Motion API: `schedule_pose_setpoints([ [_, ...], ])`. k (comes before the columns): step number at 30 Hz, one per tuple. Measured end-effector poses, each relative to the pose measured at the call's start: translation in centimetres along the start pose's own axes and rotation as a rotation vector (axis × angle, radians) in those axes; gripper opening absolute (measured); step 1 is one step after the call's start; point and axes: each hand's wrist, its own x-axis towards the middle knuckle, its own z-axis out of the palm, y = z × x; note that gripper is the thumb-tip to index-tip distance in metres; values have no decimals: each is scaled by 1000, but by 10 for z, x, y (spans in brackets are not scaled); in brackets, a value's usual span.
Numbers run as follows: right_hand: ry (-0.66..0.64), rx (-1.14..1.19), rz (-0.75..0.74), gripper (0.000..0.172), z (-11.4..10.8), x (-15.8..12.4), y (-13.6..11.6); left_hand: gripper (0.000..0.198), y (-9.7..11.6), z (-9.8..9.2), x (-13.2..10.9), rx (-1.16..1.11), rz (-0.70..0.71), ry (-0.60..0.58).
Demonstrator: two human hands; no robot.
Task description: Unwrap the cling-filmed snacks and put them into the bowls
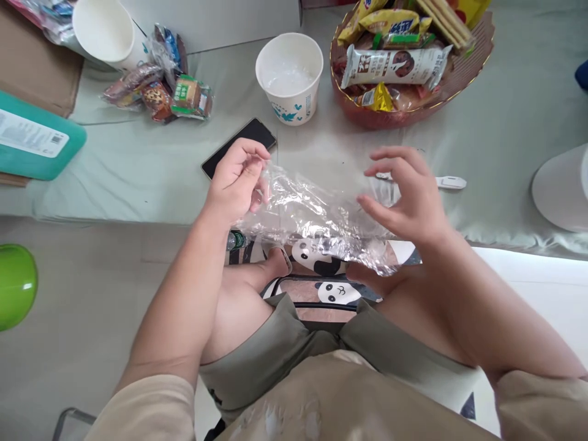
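Observation:
A clear, crinkled plastic film (312,208) stretches between my hands, over the table edge and above my lap. My left hand (241,177) pinches its left end, thumb against the fingers. On the other side, my right hand (407,193) has its fingers spread and curved around the film's right end, not closed on it. Beneath my right hand lies a white plastic utensil (452,182), partly hidden. A dark phone (250,136) rests just behind my left hand. Beyond the film stands a white paper cup (294,79) with something whitish or clear inside.
A red, gold-rimmed basket (381,119) of wrapped snacks sits at the back right. Several packaged snacks (158,92) lie beside another paper cup (108,33) at the left. A teal box (37,138) is at the far left, a white round container (563,190) at the far right.

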Motion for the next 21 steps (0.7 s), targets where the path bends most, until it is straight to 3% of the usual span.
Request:
schedule_pose_setpoints([
  [3, -227, 420, 42, 69, 7, 23, -2, 22, 10, 9, -5, -71, -5, -128],
  [5, -468, 637, 150, 84, 14, 35, -8, 28, 13, 12, -6, -56, -25, -197],
  [7, -739, 724, 271, 66, 20, 42, -16, 31, 11, 12, -3, 18, -44, -179],
  [9, -864, 708, 342, 33, 22, 42, -21, 33, 5, 8, 5, 71, -33, -58],
  [10, -843, 686, 355, 26, 23, 40, -22, 36, 2, 5, 9, 58, -12, 36],
  [12, -664, 651, 375, 24, 22, 34, -21, 42, -2, 2, 17, -77, 25, 219],
  [14, -451, 641, 420, 22, 21, 27, -19, 33, -3, 5, 20, -297, -34, 292],
  [16, -284, 650, 478, 22, 21, 22, -17, 28, -1, 16, 17, -441, -198, 211],
  [18, -169, 657, 526, 22, 22, 20, -17, 48, 1, 33, 10, -430, -334, 52],
  [21, -54, 638, 583, 23, 23, 20, -17, 64, -4, 60, 0, -422, -343, -165],
])
